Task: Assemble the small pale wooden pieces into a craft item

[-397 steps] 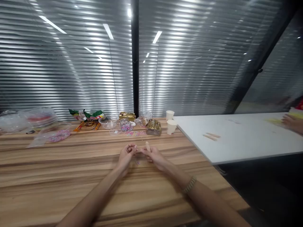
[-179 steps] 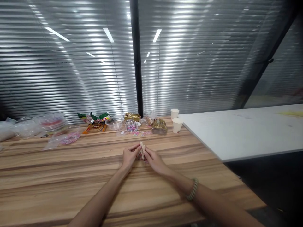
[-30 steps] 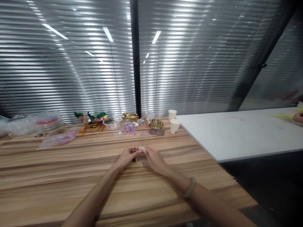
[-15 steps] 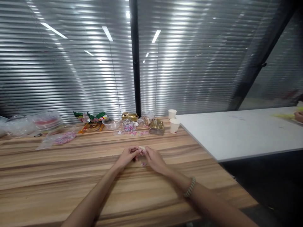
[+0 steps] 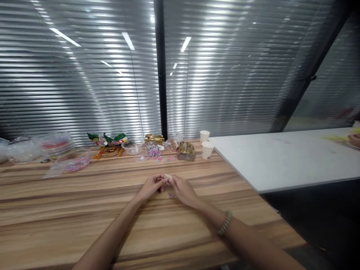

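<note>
My left hand (image 5: pixel 153 185) and my right hand (image 5: pixel 182 188) meet over the wooden table (image 5: pixel 157 232), fingertips pinched together. Between them they hold a small pale and pink piece (image 5: pixel 168 178), mostly covered by my fingers, so its kind is not clear. A few small pink and purple bits (image 5: pixel 170 195) show just below the fingertips. A beaded bracelet (image 5: pixel 225 223) circles my right wrist.
Along the back stand paper cups (image 5: pixel 207 150), a gold foil packet (image 5: pixel 186 151), a clear bowl (image 5: pixel 132 147), green snack bags (image 5: pixel 112 138), a bag of pink pieces (image 5: pixel 77 164) and stacked plastic lids (image 5: pixel 56 146). A white table (image 5: pixel 292 161) adjoins right, with another person's hand (image 5: pixel 354 139) there.
Both hands stay in place around the small piece, with barely any visible finger movement. The other person's hand at the far right has shifted slightly.
</note>
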The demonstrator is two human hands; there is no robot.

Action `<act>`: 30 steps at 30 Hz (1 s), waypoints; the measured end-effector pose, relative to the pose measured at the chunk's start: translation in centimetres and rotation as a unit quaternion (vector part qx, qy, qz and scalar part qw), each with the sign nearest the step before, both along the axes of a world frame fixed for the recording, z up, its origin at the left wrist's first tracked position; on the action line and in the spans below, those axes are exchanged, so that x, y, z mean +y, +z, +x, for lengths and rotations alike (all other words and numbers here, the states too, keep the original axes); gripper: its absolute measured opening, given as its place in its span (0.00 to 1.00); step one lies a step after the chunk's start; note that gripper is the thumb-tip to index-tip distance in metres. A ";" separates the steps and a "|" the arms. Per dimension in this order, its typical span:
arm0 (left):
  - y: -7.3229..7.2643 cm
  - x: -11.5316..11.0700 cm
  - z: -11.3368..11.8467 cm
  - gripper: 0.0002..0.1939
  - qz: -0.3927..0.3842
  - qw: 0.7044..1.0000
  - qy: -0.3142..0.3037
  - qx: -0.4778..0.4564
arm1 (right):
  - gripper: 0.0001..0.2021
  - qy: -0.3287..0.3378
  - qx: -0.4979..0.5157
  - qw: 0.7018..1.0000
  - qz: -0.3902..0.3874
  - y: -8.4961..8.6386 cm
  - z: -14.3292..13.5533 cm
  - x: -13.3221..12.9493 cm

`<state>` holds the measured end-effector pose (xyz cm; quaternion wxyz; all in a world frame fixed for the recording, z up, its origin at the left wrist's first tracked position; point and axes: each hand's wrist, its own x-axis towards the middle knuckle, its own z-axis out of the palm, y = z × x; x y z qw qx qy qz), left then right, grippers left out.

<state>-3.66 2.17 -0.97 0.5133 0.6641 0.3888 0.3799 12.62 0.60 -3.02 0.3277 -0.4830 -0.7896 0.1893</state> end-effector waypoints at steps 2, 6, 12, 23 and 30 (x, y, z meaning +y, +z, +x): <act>-0.1 0.1 0.0 0.13 0.002 1.000 -0.001 0.003 | 0.15 -0.001 -0.006 1.000 -0.002 0.0 0.0 0.0; -0.6 0.4 -0.2 0.15 0.000 1.000 -0.009 0.010 | 0.15 -0.001 -0.032 0.999 0.002 0.0 0.0 0.0; -1.2 0.6 -0.4 0.14 0.007 1.000 -0.013 0.015 | 0.15 -0.001 -0.058 0.998 0.008 -0.1 0.0 0.1; -1.1 0.5 -0.2 0.14 0.010 1.000 -0.019 0.006 | 0.14 0.005 -0.067 0.998 0.008 -0.1 0.0 0.1; -1.2 0.5 -0.2 0.14 0.013 1.000 -0.022 0.006 | 0.15 0.005 -0.063 0.998 0.001 0.0 0.0 0.1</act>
